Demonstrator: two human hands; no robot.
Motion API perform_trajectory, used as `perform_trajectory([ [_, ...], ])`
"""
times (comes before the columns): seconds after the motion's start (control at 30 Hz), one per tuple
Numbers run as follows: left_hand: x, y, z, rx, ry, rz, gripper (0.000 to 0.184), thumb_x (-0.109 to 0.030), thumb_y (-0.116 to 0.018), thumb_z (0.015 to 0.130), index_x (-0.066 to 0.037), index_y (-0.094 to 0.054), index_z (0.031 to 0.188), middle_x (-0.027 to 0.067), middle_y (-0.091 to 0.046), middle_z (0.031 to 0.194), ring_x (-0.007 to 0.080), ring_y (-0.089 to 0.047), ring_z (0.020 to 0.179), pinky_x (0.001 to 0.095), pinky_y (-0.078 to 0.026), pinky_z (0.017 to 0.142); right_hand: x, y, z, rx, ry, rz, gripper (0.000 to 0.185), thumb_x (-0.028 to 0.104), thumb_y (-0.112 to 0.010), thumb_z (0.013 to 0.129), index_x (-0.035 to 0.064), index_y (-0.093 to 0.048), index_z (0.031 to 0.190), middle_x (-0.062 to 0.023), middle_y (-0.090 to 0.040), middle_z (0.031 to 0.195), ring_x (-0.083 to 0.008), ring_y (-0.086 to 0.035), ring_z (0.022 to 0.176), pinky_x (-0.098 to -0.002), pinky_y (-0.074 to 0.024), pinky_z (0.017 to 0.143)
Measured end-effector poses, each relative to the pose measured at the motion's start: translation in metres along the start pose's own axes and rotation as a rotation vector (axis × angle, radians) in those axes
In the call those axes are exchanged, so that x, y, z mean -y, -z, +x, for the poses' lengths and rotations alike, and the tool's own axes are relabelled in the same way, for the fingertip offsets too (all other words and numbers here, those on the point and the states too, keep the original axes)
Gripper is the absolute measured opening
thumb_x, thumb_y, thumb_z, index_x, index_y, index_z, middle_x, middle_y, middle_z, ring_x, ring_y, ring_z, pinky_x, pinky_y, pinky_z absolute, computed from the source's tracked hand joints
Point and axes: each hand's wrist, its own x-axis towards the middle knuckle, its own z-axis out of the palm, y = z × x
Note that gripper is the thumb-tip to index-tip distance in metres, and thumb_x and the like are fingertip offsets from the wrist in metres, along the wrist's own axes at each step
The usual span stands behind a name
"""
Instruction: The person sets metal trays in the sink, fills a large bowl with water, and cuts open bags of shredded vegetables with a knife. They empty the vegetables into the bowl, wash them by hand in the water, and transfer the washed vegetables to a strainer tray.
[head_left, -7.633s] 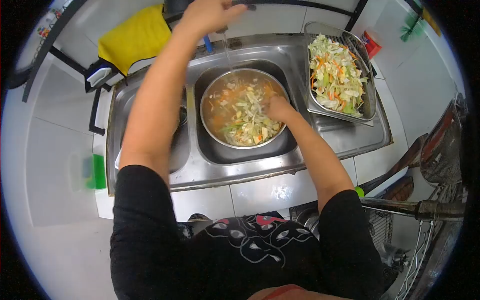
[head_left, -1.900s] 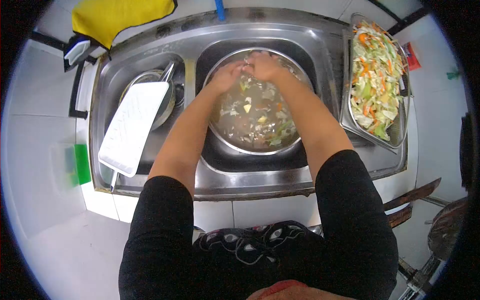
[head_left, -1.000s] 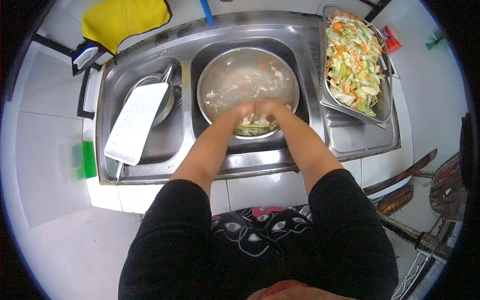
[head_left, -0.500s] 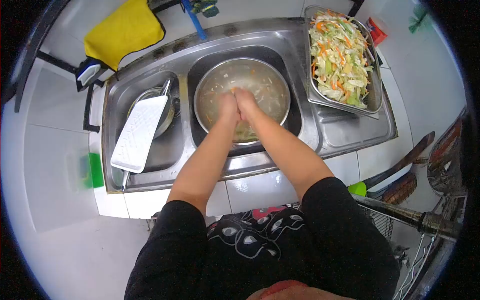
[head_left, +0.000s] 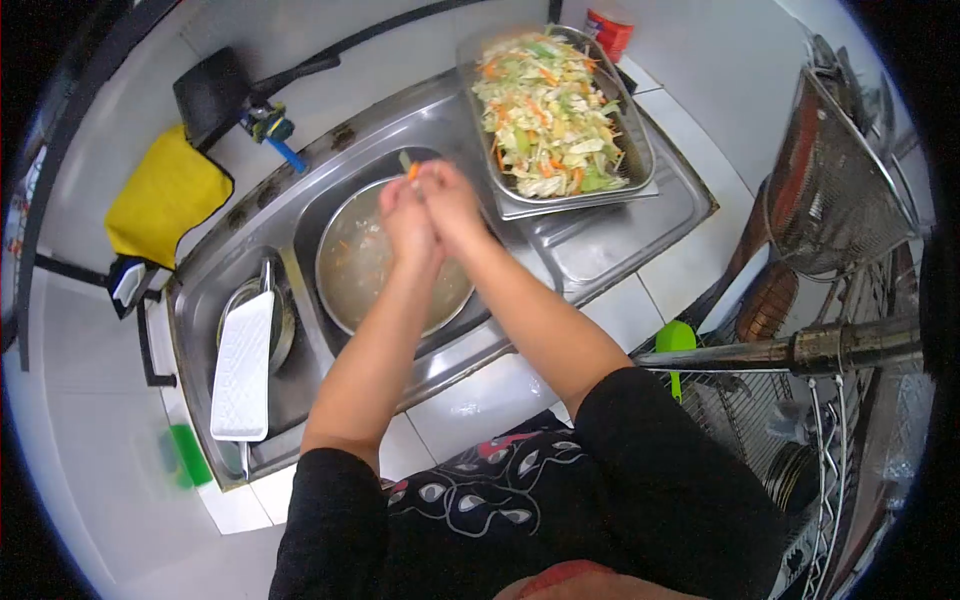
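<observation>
My left hand (head_left: 408,222) and my right hand (head_left: 449,205) are cupped together above the upper right part of a round metal bowl (head_left: 322,262). Bits of orange and green vegetable (head_left: 411,170) show at their fingertips, held between them. Cloudy water (head_left: 358,270) with small floating shreds fills the bowl, which stands in the right basin of the sink (head_left: 310,225). To the right of my hands, a rectangular mesh basket (head_left: 645,160) on the drainboard is heaped with chopped cabbage and carrot (head_left: 550,115).
A white tray (head_left: 242,370) lies over a pot (head_left: 283,335) in the left basin. Behind the sink hang a yellow cloth (head_left: 165,200) and a black pan-like item (head_left: 212,95). A metal rail (head_left: 740,355), a green utensil (head_left: 676,340) and wire strainers (head_left: 835,190) are at the right.
My hands have risen out of the water, cupped round some vegetable pieces, and moved toward the basket. The view has turned to the right. Earlier, running water fell into the bowl.
</observation>
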Motion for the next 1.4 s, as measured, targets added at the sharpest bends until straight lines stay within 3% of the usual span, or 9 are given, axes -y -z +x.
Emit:
perform_trajectory([
  [0.17, 0.014, -0.129, 0.008, 0.478, -0.051, 0.08, 0.019, -0.014, -0.042, 0.087, -0.004, -0.05, 0.101, 0.007, -0.054, 0.09, 0.0156, -0.052, 0.078, 0.0298, -0.045, 0.068, 0.068, 0.1, 0.049, -0.368, 0.287, 0.035, 0.018, 0.017, -0.05, 0.084, 0.0022, -0.056, 0.092, -0.0119, -0.059, 0.086, -0.0208, -0.055, 0.077, -0.0306, -0.0439, 0.069],
  [0.3, 0.01, -0.194, -0.002, 0.785, 0.288, 0.273, 0.03, -0.022, -0.047, 0.085, -0.007, -0.049, 0.111, 0.0111, -0.051, 0.108, 0.0241, -0.05, 0.096, 0.0412, -0.045, 0.075, 0.065, 0.174, 0.094, -0.629, 0.39, -0.081, 0.027, 0.02, -0.054, 0.079, -0.0001, -0.057, 0.095, -0.0197, -0.06, 0.095, -0.0309, -0.058, 0.087, -0.0366, -0.0446, 0.077],
  [0.4, 0.016, -0.213, 0.004, 0.961, 0.321, 0.733, 0.043, -0.028, -0.049, 0.084, -0.013, -0.045, 0.123, 0.012, -0.042, 0.126, 0.0319, -0.041, 0.115, 0.0534, -0.043, 0.08, 0.025, 0.219, 0.124, -0.562, 0.058, -0.93, 0.036, 0.024, -0.058, 0.075, 0.0008, -0.056, 0.103, -0.0221, -0.057, 0.105, -0.0318, -0.055, 0.098, -0.0392, -0.0441, 0.082],
  [0.47, 0.001, -0.213, 0.001, 1.047, 0.199, 1.007, 0.044, -0.028, -0.048, 0.084, -0.013, -0.045, 0.125, 0.0125, -0.043, 0.127, 0.0332, -0.041, 0.115, 0.0542, -0.044, 0.079, 0.024, 0.232, 0.114, -0.386, 0.048, -1.027, 0.041, 0.02, -0.058, 0.073, 0.0056, -0.055, 0.111, -0.0209, -0.055, 0.111, -0.0309, -0.053, 0.105, -0.0395, -0.0426, 0.087],
  [0.63, 0.017, -0.199, 0.035, 0.89, -0.134, 0.981, 0.028, -0.015, -0.048, 0.086, -0.005, -0.056, 0.111, 0.0078, -0.061, 0.1, 0.0177, -0.06, 0.081, 0.0289, -0.05, 0.067, 0.077, 0.231, 0.083, -0.313, 0.0, -1.122, 0.039, 0.008, -0.052, 0.072, 0.0117, -0.057, 0.111, -0.0181, -0.059, 0.106, -0.032, -0.055, 0.101, -0.0375, -0.0438, 0.086],
  [0.93, -0.019, -0.035, 0.072, 0.577, 0.066, 0.623, 0.016, -0.013, -0.05, 0.087, -0.004, -0.057, 0.098, 0.0049, -0.061, 0.086, 0.0131, -0.059, 0.074, 0.0265, -0.05, 0.063, 0.035, 0.228, 0.098, -0.607, 0.473, -1.142, 0.026, 0.005, -0.053, 0.073, 0.0134, -0.064, 0.095, -0.0138, -0.057, 0.095, -0.0319, -0.053, 0.094, -0.0388, -0.043, 0.082],
  [1.17, -0.013, 0.162, 0.124, 0.32, -0.267, 1.437, 0.037, -0.033, -0.043, 0.088, -0.001, -0.061, 0.098, 0.0154, -0.062, 0.096, 0.0372, -0.058, 0.088, 0.0415, -0.046, 0.076, 0.062, 0.069, 0.054, -0.136, 1.037, -0.681, 0.021, 0.002, -0.049, 0.069, 0.0071, -0.063, 0.085, -0.0123, -0.058, 0.084, -0.0294, -0.056, 0.081, -0.0356, -0.0455, 0.074],
  [1.3, 0.022, 0.22, 0.138, 0.398, -0.35, 1.384, 0.033, -0.028, -0.041, 0.088, -0.008, -0.059, 0.106, 0.0157, -0.057, 0.11, 0.0334, -0.052, 0.103, 0.0393, -0.04, 0.088, -0.037, -0.016, 0.049, 0.587, 0.662, -0.819, 0.024, 0.021, -0.057, 0.076, 0.0089, -0.063, 0.096, -0.0166, -0.057, 0.103, -0.0332, -0.051, 0.1, -0.0397, -0.0413, 0.086],
  [1.4, 0.038, 0.233, 0.144, 0.506, -0.323, 1.44, 0.036, -0.029, -0.036, 0.089, -0.011, -0.057, 0.112, 0.0154, -0.05, 0.121, 0.0307, -0.045, 0.113, 0.0418, -0.032, 0.096, -0.097, -0.047, 0.049, 0.518, 0.523, -1.07, 0.033, 0.034, -0.053, 0.081, 0.0133, -0.061, 0.106, -0.0151, -0.052, 0.117, -0.0335, -0.047, 0.11, -0.0395, -0.0382, 0.092],
])
